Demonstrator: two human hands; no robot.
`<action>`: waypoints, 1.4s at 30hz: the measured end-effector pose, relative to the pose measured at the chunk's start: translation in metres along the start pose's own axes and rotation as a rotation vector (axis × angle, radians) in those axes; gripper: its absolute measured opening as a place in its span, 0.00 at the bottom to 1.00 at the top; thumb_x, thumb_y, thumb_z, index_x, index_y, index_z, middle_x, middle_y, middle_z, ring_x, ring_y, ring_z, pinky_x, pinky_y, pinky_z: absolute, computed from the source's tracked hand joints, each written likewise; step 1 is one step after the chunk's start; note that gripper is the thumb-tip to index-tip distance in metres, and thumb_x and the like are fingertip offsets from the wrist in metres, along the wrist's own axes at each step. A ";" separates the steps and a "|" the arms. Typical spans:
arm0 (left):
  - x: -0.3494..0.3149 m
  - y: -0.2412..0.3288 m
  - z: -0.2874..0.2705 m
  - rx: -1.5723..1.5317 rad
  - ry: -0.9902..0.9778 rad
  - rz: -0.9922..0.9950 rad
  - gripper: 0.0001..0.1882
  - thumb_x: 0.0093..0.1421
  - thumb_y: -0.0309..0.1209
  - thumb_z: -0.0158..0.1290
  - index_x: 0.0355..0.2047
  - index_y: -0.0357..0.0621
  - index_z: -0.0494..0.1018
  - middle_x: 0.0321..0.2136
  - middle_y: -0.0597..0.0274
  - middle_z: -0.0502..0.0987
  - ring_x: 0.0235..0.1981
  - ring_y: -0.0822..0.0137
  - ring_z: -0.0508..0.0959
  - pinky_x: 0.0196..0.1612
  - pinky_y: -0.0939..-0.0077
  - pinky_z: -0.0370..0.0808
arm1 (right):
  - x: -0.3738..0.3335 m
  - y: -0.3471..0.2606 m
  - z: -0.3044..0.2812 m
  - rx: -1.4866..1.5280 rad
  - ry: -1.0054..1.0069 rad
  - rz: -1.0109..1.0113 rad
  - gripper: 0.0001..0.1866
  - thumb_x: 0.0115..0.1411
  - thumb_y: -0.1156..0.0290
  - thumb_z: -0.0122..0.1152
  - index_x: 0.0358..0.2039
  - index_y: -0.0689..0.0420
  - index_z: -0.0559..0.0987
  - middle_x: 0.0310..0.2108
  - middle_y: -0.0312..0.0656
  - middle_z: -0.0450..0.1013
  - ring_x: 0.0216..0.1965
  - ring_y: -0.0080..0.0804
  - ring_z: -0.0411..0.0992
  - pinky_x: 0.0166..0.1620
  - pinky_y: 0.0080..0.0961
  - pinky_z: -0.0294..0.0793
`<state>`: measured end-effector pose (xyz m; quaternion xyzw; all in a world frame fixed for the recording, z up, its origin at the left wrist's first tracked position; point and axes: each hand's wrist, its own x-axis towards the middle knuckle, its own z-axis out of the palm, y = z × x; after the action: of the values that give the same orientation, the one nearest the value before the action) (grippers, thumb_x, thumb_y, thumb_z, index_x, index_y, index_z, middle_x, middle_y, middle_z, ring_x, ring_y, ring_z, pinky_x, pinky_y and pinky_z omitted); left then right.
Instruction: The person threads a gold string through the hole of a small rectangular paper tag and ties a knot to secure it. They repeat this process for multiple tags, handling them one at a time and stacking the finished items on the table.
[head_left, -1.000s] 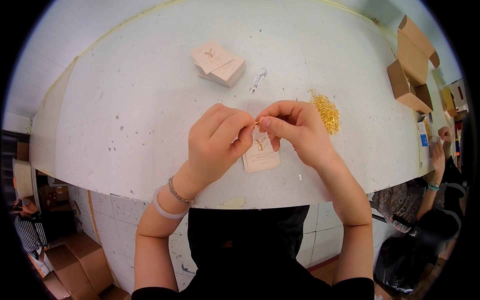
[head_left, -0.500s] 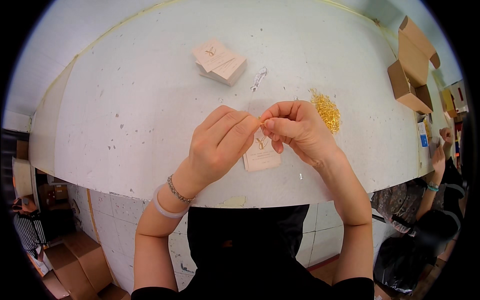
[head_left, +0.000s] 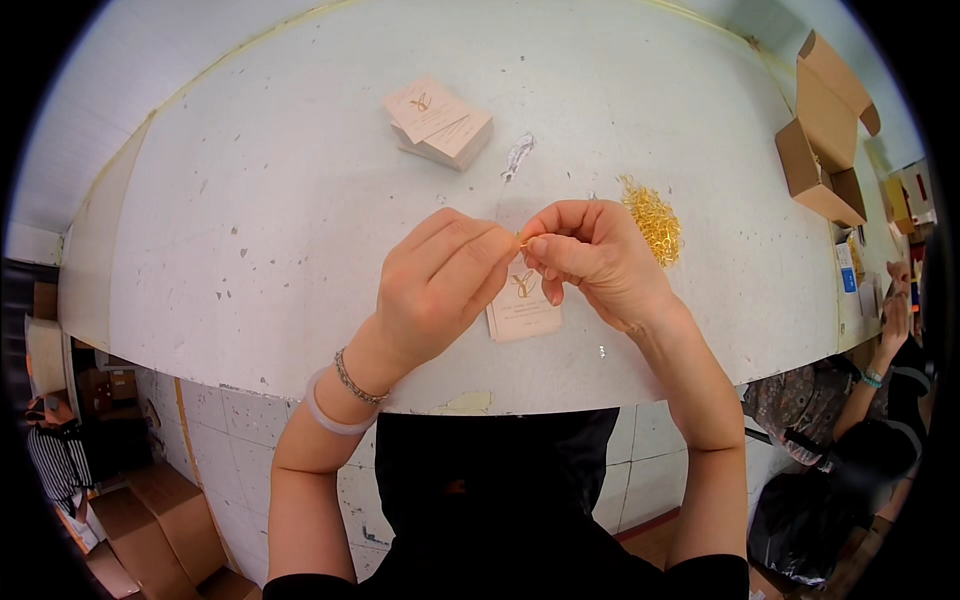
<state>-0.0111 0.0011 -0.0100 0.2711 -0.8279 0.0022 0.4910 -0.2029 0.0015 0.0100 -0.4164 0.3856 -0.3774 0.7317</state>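
Over the white table, my left hand (head_left: 435, 285) and my right hand (head_left: 600, 260) meet fingertip to fingertip. Both are closed in a pinch on a small gold-coloured metal piece (head_left: 522, 244), mostly hidden by the fingers, so its exact kind does not show. Beneath them lie a few pale pink printed cards (head_left: 527, 318) with a gold emblem, partly covered by my hands. To the right of my right hand is a loose pile of small gold metal pieces (head_left: 653, 225). Farther off, left of centre, rests a thick stack of the same kind of cards (head_left: 440, 120).
A crumpled silvery scrap (head_left: 518, 158) lies beyond my hands. An opened cardboard box (head_left: 822, 175) stands at the table's right side, near a co-worker's hands (head_left: 895, 300). Large cardboard boxes (head_left: 160, 530) are on the floor at lower left, near another person (head_left: 58, 460).
My hands keep nearly the same pinch, with only a slight shift of the fingers. At the far right, the co-worker's hands have come closer together.
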 end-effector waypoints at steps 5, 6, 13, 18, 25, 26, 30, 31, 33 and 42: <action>0.002 0.001 -0.002 -0.055 -0.028 -0.063 0.11 0.45 0.15 0.60 0.30 0.37 0.75 0.24 0.61 0.77 0.23 0.64 0.74 0.23 0.75 0.71 | 0.000 -0.002 -0.001 -0.004 -0.001 0.009 0.06 0.56 0.76 0.62 0.31 0.66 0.79 0.25 0.39 0.74 0.22 0.20 0.69 0.25 0.18 0.71; 0.002 0.001 -0.002 -0.062 -0.031 -0.073 0.10 0.46 0.15 0.60 0.30 0.37 0.75 0.24 0.61 0.77 0.23 0.64 0.74 0.24 0.75 0.71 | 0.000 -0.002 -0.001 -0.004 -0.002 0.014 0.06 0.56 0.76 0.62 0.31 0.66 0.79 0.25 0.39 0.74 0.22 0.20 0.69 0.26 0.18 0.71; 0.003 0.002 -0.004 -0.086 -0.039 -0.100 0.09 0.47 0.16 0.60 0.29 0.37 0.75 0.24 0.60 0.77 0.23 0.64 0.75 0.24 0.75 0.71 | 0.000 -0.003 -0.001 0.014 -0.002 0.032 0.06 0.55 0.76 0.62 0.31 0.66 0.79 0.25 0.39 0.75 0.22 0.21 0.70 0.26 0.18 0.71; 0.002 0.000 -0.004 -0.103 -0.048 -0.115 0.08 0.48 0.15 0.59 0.29 0.37 0.75 0.24 0.60 0.77 0.23 0.64 0.75 0.24 0.76 0.71 | 0.000 -0.004 -0.001 0.017 -0.008 0.038 0.07 0.55 0.76 0.62 0.32 0.67 0.79 0.25 0.40 0.75 0.22 0.21 0.70 0.26 0.18 0.71; 0.002 0.000 -0.003 -0.121 -0.045 -0.147 0.08 0.48 0.16 0.59 0.29 0.38 0.75 0.24 0.61 0.77 0.23 0.64 0.75 0.25 0.75 0.71 | -0.002 -0.008 -0.004 0.079 -0.035 0.051 0.08 0.57 0.74 0.63 0.33 0.66 0.79 0.25 0.39 0.75 0.23 0.21 0.70 0.26 0.18 0.72; 0.002 -0.001 -0.003 -0.128 -0.041 -0.143 0.08 0.48 0.16 0.59 0.29 0.38 0.75 0.24 0.61 0.77 0.23 0.64 0.75 0.25 0.75 0.71 | -0.001 -0.008 -0.004 0.108 -0.041 0.064 0.08 0.57 0.74 0.63 0.32 0.66 0.79 0.25 0.39 0.75 0.23 0.21 0.70 0.26 0.18 0.72; 0.001 -0.005 -0.002 -0.158 -0.031 -0.102 0.08 0.48 0.16 0.59 0.30 0.39 0.76 0.25 0.61 0.77 0.24 0.64 0.75 0.25 0.75 0.72 | 0.001 -0.008 -0.009 0.150 -0.102 0.122 0.07 0.57 0.73 0.64 0.31 0.65 0.79 0.25 0.39 0.74 0.23 0.21 0.70 0.25 0.18 0.70; 0.001 -0.006 -0.001 -0.165 -0.030 -0.086 0.09 0.48 0.16 0.59 0.30 0.39 0.76 0.26 0.62 0.77 0.25 0.64 0.75 0.26 0.75 0.72 | 0.000 -0.008 -0.011 0.105 -0.106 0.134 0.07 0.57 0.73 0.64 0.30 0.65 0.79 0.24 0.39 0.74 0.23 0.21 0.70 0.25 0.18 0.69; 0.000 -0.011 -0.003 -0.161 -0.048 -0.052 0.08 0.50 0.16 0.58 0.31 0.39 0.76 0.28 0.62 0.78 0.25 0.65 0.75 0.26 0.76 0.72 | 0.001 -0.008 -0.012 0.020 -0.140 0.150 0.07 0.56 0.73 0.65 0.29 0.64 0.79 0.24 0.39 0.74 0.23 0.21 0.69 0.24 0.18 0.67; 0.029 -0.141 -0.023 0.346 -0.241 -0.862 0.31 0.48 0.42 0.66 0.49 0.34 0.73 0.37 0.54 0.78 0.38 0.64 0.76 0.41 0.72 0.74 | -0.002 -0.012 -0.017 -0.036 0.113 -0.130 0.06 0.55 0.73 0.68 0.27 0.61 0.80 0.24 0.34 0.73 0.22 0.15 0.61 0.23 0.15 0.56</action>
<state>0.0604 -0.1254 -0.0117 0.6660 -0.6784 -0.0953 0.2953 -0.2211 -0.0067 0.0152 -0.4318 0.4053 -0.4398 0.6752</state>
